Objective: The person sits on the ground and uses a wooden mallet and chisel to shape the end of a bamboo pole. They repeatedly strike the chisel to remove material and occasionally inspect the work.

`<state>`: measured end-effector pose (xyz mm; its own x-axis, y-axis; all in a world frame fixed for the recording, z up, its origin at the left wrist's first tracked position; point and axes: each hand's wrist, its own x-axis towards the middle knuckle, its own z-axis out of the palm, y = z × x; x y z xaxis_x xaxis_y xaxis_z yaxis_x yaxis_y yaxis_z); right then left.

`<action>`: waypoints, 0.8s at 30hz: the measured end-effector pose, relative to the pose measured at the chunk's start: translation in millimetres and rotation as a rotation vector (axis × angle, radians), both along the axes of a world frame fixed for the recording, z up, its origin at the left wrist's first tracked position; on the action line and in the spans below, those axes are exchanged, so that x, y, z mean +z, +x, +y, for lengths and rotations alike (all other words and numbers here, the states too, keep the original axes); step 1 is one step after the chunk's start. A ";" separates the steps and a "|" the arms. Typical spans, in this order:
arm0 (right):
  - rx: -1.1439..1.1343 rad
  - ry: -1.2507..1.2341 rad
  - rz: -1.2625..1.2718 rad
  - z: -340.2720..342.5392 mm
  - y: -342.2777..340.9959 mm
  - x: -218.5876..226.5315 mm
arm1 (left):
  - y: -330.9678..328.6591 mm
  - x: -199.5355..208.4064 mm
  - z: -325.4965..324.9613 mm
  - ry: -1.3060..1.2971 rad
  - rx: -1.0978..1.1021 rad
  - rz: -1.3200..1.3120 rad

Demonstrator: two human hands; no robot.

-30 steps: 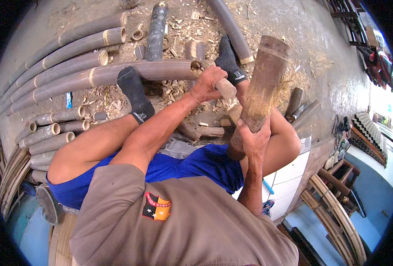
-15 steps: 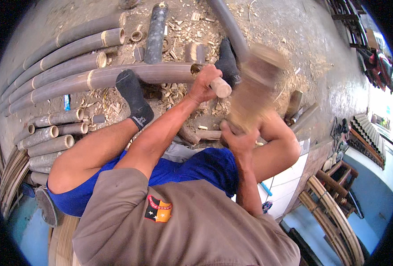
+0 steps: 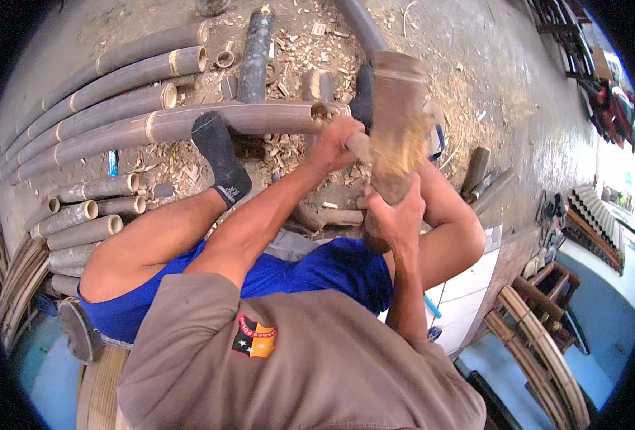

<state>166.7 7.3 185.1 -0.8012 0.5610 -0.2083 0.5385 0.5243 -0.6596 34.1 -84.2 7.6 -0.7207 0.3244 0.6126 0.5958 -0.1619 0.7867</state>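
A long brown bamboo pole lies crosswise in front of me, its cut end by my left hand. My left fingers are wrapped round a round, pale wooden tool handle; the tool's other end, at the bamboo's mouth, is hidden. My right hand grips the narrow lower part of a thick brown bamboo mallet, blurred by motion. Frayed yellow fibres show on the mallet's middle. That worn side meets or overlaps the butt of the handle; whether they touch I cannot tell. My left foot, in a dark sock, rests against the pole.
More bamboo poles lie side by side at the left, with short cut lengths stacked nearer. A dark tube stretches beyond the pole. Wood chips litter the floor. Bent bamboo strips and a wooden stool are at the right.
The mallet has swung left and more upright, bringing its worn side to the handle's butt. My right hand has shifted slightly right. My left hand keeps its hold near the bamboo's mouth.
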 end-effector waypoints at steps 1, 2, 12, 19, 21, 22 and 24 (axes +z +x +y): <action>0.032 -0.012 0.106 2.5 4.4 2.3 | 2.4 2.1 2.3 -0.083 0.028 -0.025; 0.007 -0.035 0.137 4.9 10.0 6.6 | 5.5 4.2 4.4 -0.125 0.046 -0.002; 0.084 -0.011 -0.082 7.1 0.3 -0.4 | -32.6 1.5 15.4 -0.059 -0.005 -0.402; -0.133 -0.315 -0.013 24.3 22.8 -23.9 | -140.3 -9.6 4.3 0.234 0.584 -1.150; -0.271 -0.491 -0.005 35.6 27.2 -35.6 | -183.1 -24.3 -5.8 0.010 0.639 -1.103; -0.309 -0.564 0.026 41.2 27.9 -42.7 | -199.2 -32.1 -9.9 -0.052 0.620 -1.059; -0.376 -0.729 0.104 51.1 29.9 -54.9 | -223.6 -41.8 -8.4 -0.201 0.583 -1.038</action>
